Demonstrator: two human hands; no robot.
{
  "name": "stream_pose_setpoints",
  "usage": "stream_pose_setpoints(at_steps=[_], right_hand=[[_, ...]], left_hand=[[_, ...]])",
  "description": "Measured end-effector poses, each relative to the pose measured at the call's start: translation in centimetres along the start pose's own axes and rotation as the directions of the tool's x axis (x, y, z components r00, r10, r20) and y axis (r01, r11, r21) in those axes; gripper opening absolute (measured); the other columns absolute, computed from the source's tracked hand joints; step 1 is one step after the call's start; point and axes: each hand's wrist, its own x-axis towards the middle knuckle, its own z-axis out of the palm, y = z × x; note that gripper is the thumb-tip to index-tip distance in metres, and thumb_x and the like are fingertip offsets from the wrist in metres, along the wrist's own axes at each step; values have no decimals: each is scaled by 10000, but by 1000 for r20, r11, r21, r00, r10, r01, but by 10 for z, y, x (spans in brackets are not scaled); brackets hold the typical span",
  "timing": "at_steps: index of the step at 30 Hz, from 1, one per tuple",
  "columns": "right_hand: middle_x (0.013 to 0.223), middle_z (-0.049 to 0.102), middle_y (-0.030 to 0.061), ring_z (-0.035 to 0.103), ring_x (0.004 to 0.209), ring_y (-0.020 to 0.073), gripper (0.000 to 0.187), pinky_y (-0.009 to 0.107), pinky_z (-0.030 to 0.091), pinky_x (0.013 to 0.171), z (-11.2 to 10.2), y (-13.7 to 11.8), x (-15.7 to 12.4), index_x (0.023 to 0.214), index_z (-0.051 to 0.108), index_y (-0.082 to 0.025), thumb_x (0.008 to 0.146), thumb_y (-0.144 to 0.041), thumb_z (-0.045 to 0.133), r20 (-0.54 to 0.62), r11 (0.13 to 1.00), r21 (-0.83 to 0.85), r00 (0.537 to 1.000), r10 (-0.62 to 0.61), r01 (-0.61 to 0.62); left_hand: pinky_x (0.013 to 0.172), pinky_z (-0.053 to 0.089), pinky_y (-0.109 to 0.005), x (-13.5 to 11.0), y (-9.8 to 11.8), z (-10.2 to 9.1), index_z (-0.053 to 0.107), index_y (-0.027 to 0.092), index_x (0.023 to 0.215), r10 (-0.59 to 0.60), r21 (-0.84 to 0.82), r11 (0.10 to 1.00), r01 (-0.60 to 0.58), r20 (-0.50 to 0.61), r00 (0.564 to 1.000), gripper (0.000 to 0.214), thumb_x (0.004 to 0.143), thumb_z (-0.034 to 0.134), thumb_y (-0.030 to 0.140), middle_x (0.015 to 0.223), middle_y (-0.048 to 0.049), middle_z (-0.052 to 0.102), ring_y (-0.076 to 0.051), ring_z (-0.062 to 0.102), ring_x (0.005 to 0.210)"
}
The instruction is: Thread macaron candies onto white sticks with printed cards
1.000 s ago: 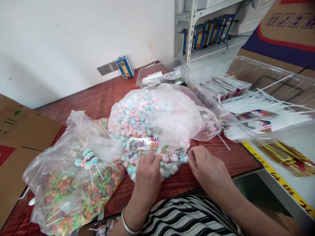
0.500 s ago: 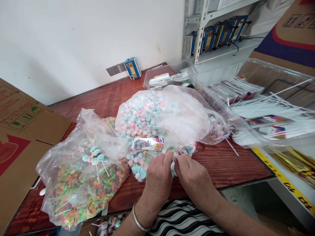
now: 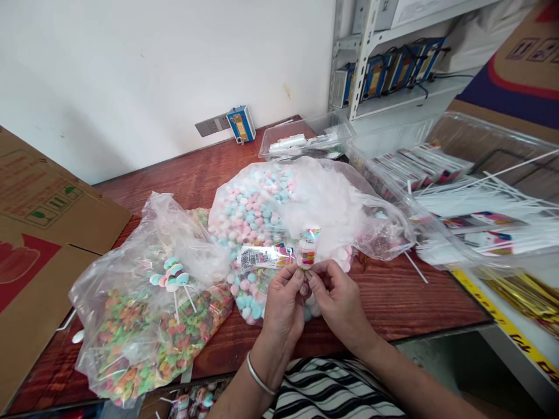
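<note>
Between my two hands stands a small wrapped candy (image 3: 308,250) in a printed clear wrapper, pointing up. My left hand (image 3: 282,302) pinches its lower end between thumb and fingers. My right hand (image 3: 343,299) pinches the same end from the other side. Just behind, a stack of printed wrappers (image 3: 261,256) lies on a big clear bag of pink, blue and white candies (image 3: 248,203). To the left is a clear bag of colourful ring candies (image 3: 152,343), with pastel candies on white sticks (image 3: 172,276) on top of it.
Clear plastic trays with wrappers and white sticks (image 3: 471,195) stand at right, gold twist ties (image 3: 524,294) below them. Cardboard boxes (image 3: 56,203) flank the wooden table (image 3: 419,305). A blue device (image 3: 241,124) leans near the wall socket. Wrapped candies (image 3: 192,402) lie below the table edge.
The wrapped candy has turned from lying slanted to the right to standing upright. My hands have rolled so the thumbs show, both pinching its lower end. The view has shifted slightly.
</note>
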Motion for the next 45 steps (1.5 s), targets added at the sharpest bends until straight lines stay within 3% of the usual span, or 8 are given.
stream_pose_setpoints(at_steps=[10, 17, 22, 25, 32, 38, 41, 45], right_hand=[[699, 625, 1, 562, 652, 159, 133, 278, 423, 621, -15, -10, 11, 783, 568, -205, 890, -259, 511, 188, 997, 18, 980, 64, -69], [536, 390, -103, 294, 422, 68, 224, 203, 239, 410, -20, -11, 12, 747, 468, -217, 833, -386, 587, 460, 758, 444, 848, 264, -477], [578, 451, -72, 374, 468, 83, 227, 208, 313, 432, -17, -8, 9, 725, 489, -208, 858, -375, 567, 342, 866, 357, 912, 227, -349], [639, 508, -39, 469, 554, 105, 158, 215, 383, 508, -14, -13, 1, 737, 524, -200, 884, -260, 529, 152, 994, 112, 988, 1, -18], [603, 570, -20, 539, 515, 119, 151, 230, 376, 523, -6, -15, 4, 711, 512, -204, 860, -176, 520, 35, 895, -380, 971, -238, 233], [544, 513, -34, 491, 473, 125, 192, 243, 338, 496, -1, -8, 4, 648, 471, -216, 834, -190, 510, 82, 913, -381, 989, -126, 147], [551, 504, -36, 479, 490, 128, 173, 250, 339, 512, 0, -7, 3, 658, 482, -213, 828, -197, 512, 65, 933, -343, 993, -93, 110], [573, 523, -34, 487, 512, 128, 176, 240, 356, 498, -1, -6, 6, 672, 491, -214, 845, -229, 518, 128, 987, -159, 990, 57, -37]], left_hand=[[507, 318, -197, -2, -5, -14, 637, 171, 924, 147, 281, 942, -183, 146, 978, 170, 861, 633, 328, 582, 53, 479, -73, 380, 501], [805, 450, -325, -1, 13, -35, 671, 187, 943, 630, 812, 234, -534, 292, 720, 175, 905, 522, 271, 893, -77, 658, -195, 581, 863], [507, 357, -214, 4, 15, -29, 616, 182, 890, 370, 579, 764, -286, -30, 929, 165, 872, 576, 342, 585, 49, 486, -94, 407, 499], [452, 307, -200, 5, 11, -25, 585, 172, 926, 224, 473, 863, -181, -36, 974, 181, 847, 590, 335, 567, 70, 459, -77, 358, 444], [649, 454, -272, -7, 0, -28, 469, 196, 1250, 488, 924, 143, -355, 246, 838, 365, 890, 485, 144, 822, -21, 659, -168, 624, 711], [676, 479, -281, -8, -2, -32, 583, 191, 1078, 552, 879, -89, -468, 434, 712, 193, 937, 452, 183, 840, -57, 674, -181, 640, 760], [706, 481, -282, -7, 1, -29, 622, 193, 895, 563, 875, 107, -472, 338, 754, 121, 904, 502, 183, 828, -50, 666, -169, 621, 773], [487, 372, -195, -4, 4, -21, 604, 167, 872, 258, 516, 827, -223, 5, 966, 114, 835, 626, 272, 595, 34, 541, -87, 467, 509]])
